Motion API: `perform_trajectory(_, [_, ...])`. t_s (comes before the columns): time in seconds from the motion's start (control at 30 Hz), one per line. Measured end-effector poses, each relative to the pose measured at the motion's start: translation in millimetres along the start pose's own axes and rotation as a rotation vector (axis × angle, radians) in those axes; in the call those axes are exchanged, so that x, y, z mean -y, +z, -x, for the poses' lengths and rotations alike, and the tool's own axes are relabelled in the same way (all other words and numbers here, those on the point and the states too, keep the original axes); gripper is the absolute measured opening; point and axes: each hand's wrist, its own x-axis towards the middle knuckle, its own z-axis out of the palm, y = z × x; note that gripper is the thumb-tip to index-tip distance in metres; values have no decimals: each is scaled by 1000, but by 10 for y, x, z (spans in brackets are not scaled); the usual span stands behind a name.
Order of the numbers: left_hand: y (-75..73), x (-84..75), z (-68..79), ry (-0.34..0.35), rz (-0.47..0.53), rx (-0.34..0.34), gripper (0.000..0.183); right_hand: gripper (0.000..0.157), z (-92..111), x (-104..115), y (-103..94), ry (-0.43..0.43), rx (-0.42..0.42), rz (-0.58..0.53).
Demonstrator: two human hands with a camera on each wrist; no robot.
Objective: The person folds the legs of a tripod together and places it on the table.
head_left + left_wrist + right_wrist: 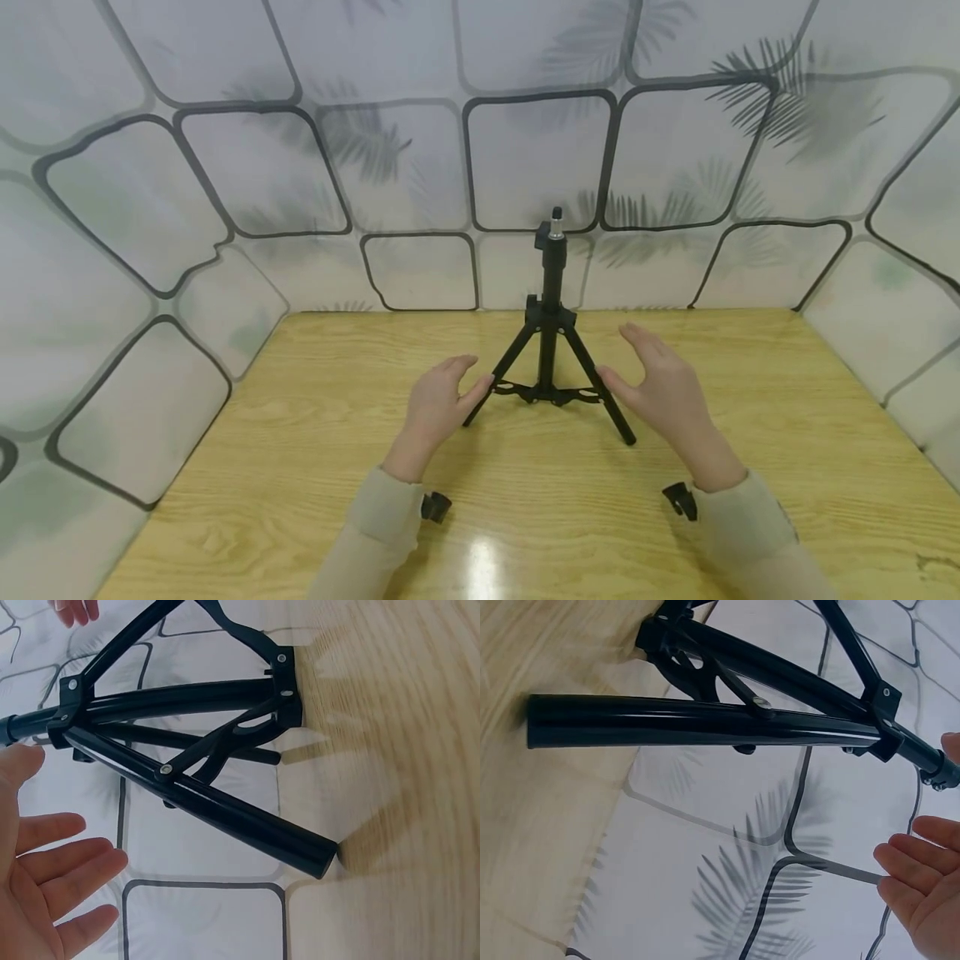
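A small black tripod stand point(551, 317) stands upright on the wooden table, its legs spread and a silver stud with a black tip at its top. To its left is my left hand point(437, 402), fingers relaxed and thumb toward one leg. My right hand point(663, 387) is on the other side, with its thumb near the right leg. In the left wrist view the left hand point(56, 877) has nothing in its fingers and a gap lies between it and the leg point(225, 814). The right wrist view shows the right hand point(926, 881) also holding nothing, apart from the tripod's leg point(690, 721).
The wooden table point(300, 467) runs up to a patterned cloth backdrop point(405, 167) behind the tripod, with more of it at the left and right sides. Black clips point(435, 507) sit at both sleeve cuffs.
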Motion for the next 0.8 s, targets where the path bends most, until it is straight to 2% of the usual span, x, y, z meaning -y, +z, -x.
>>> perform_trajectory(0.47, [148,29,-6,-189,258,159,54,51,-293,48,-116,-1,-47,-96])
perform_trajectory(0.7, [220,67,-3,-224,400,169,51,48,-538,134,-234,10,-97,-181])
perform_trajectory(0.8, [244,68,-6,-238,419,166,50,44,-637,152,-261,32,-107,-208])
